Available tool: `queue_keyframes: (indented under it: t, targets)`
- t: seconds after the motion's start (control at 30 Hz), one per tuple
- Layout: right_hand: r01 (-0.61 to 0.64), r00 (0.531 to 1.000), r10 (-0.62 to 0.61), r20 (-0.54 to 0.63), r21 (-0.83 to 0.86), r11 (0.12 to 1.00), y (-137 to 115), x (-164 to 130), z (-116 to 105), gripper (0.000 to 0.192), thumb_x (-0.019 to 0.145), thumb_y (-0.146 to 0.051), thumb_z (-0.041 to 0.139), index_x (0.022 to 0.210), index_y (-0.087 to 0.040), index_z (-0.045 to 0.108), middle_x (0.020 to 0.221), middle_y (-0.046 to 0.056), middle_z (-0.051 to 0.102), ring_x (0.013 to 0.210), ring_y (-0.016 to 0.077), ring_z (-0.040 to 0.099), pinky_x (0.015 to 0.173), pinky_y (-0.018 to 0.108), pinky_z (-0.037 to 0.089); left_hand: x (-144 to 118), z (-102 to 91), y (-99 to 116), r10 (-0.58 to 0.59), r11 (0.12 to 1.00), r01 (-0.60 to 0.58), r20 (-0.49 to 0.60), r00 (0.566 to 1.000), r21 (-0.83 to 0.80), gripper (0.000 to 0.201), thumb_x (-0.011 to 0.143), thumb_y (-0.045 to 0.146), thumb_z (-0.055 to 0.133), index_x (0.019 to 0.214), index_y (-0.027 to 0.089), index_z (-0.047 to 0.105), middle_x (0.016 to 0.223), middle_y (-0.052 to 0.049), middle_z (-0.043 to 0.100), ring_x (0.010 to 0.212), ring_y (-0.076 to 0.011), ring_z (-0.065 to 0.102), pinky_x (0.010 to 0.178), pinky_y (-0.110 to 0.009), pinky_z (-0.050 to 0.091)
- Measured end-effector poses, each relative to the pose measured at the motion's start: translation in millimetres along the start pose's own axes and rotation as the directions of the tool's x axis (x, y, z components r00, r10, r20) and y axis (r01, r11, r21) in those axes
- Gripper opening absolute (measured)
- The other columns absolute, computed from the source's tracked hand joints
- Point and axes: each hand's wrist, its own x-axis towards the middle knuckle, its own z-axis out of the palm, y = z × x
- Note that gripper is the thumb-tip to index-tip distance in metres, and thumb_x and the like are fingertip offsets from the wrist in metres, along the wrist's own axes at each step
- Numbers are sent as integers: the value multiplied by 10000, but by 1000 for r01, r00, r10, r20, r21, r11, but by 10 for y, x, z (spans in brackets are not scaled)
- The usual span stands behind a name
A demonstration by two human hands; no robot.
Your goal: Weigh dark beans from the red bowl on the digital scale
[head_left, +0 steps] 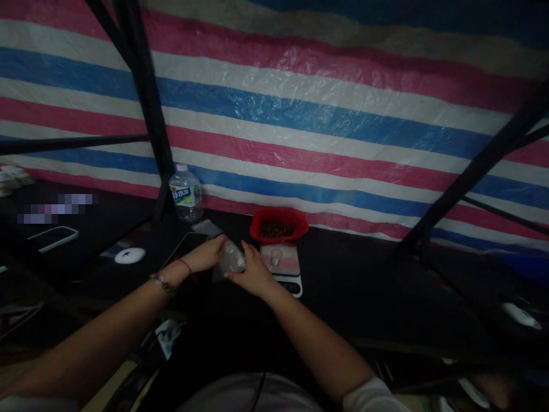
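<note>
Now clear bag (230, 260) between both hands (231, 264)

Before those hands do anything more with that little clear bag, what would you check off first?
1. Both hands on the clear bag: ok, left hand and right hand hold it.
2. Bag sealed: cannot tell, too dim.
3. Scale platform free: not ok, a small cup seems to sit on it.
4. Red bowl within reach: ok, just behind the scale.
5. Water bottle upright and capped: ok.
</note>
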Motion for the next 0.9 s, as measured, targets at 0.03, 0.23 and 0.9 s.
queue_keyframes:
  t: [0.03,0.23,0.9]
  targets:
    - [-11,999,11,-34,-3,1000,7,20,31,984,626,-348,783,1457,-137,300,1466,183,375,1360,294,347,1110,454,313,-96,-6,8,-17,999,14,-48,999,-49,251,799,260,482,987,121,575,915,-99,651,858,-247,625,827,-380,486]
    - [46,999,-44,-31,95,994,-152,3,79,358,741,-131,588,1084,-195,668,1050,60,691,989,203,630,916,356,487,-674,44,90,-127,929,20,-267,955,-371,383,807,350,504,1144,169,487,1036,-67,601,977,-224,593,901,-393,486]
    - [-8,998,24,-51,295,955,-27,-138,436,236,765,-163,546,938,-196,703,940,37,710,896,183,648,851,331,506,-842,188,68,-164,673,26,-116,980,-739,879,665,145,612,1460,137,240,1458,-198,396,1324,-282,430,1113,-469,323]
